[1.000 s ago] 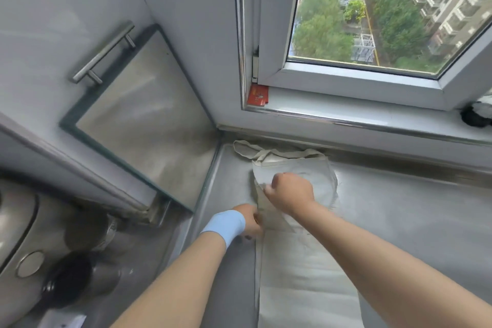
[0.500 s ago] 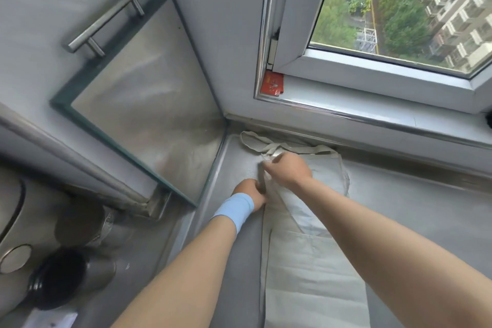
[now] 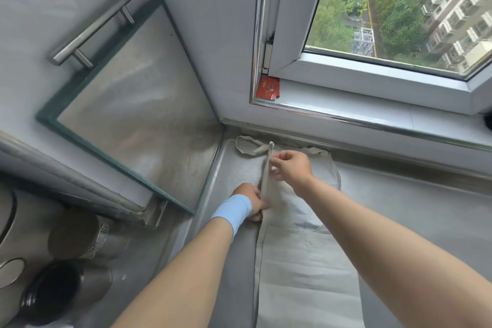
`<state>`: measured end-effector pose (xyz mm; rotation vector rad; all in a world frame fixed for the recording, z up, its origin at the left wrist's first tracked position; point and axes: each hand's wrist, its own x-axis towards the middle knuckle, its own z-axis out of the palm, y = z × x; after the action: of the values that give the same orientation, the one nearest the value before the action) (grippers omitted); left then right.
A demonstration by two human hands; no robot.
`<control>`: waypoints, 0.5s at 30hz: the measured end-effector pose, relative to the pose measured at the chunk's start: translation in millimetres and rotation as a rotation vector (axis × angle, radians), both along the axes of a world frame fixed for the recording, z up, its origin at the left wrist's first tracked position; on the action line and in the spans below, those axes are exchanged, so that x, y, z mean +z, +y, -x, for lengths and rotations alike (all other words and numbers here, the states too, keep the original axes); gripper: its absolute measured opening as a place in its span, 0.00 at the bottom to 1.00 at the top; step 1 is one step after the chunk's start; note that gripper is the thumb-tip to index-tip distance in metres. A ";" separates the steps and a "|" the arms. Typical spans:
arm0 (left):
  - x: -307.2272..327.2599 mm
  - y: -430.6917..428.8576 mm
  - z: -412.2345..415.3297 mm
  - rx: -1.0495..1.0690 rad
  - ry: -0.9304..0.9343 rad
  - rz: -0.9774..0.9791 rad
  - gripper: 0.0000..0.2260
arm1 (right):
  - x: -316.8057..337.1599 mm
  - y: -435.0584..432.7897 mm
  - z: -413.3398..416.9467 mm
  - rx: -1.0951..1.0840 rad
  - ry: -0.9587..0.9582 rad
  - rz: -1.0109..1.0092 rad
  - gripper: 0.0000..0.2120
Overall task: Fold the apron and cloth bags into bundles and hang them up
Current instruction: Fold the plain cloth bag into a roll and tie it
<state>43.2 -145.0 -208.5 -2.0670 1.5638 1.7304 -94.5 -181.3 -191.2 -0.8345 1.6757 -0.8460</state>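
Cloth bag: your off-white cloth bag (image 3: 306, 274) lies flat on the grey counter (image 3: 415, 221), running from the near edge of view to the far wall under the window, with its left edge lifted into a standing fold.
Bag handles: the loops (image 3: 246, 145) lie at the far end, touching the counter just below the sill.
Right hand: your right hand (image 3: 291, 168) reaches over the far part of the bag and pinches the raised left edge of the cloth between thumb and fingers, holding it up off the counter.
Left hand: your left hand (image 3: 251, 201) sits nearer you along the same edge, fingers closed on the fold where it meets the counter; a light blue wristband (image 3: 231, 210) wraps the wrist.
Fold: the lifted strip (image 3: 266, 178) stands nearly upright between your two hands, leaning a little to the right.
Window: the window frame (image 3: 372, 80) is on the far right; a small red packet (image 3: 267, 88) rests in the left corner of the sill.
Left side: a glass panel (image 3: 138, 104) with a metal bar handle (image 3: 90, 26) leans in the corner, left of the bag.
Near left: two metal cups (image 3: 66, 285) lie on their sides, well apart from the bag.
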 end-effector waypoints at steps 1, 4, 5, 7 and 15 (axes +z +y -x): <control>0.1 -2.0 -2.9 -0.037 -0.040 0.007 0.09 | -1.2 0.2 2.0 0.024 -0.006 0.014 0.02; -1.0 -7.6 -8.4 -0.034 -0.221 0.185 0.04 | -8.2 8.6 12.9 0.150 0.284 0.086 0.10; -3.6 -8.3 -9.3 0.011 -0.270 0.296 0.06 | -11.6 16.3 17.7 0.209 0.447 0.125 0.13; -5.2 -6.8 -5.4 0.008 -0.307 0.534 0.11 | -21.2 36.1 28.2 0.263 0.722 0.253 0.14; -33.8 -8.9 16.3 -0.646 -0.577 0.455 0.32 | -64.8 111.0 81.7 0.350 0.930 0.226 0.27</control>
<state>27.0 -153.9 -242.2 -1.6593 2.1689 0.5454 -176.2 -70.3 -256.0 -1.8075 2.1210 -0.4038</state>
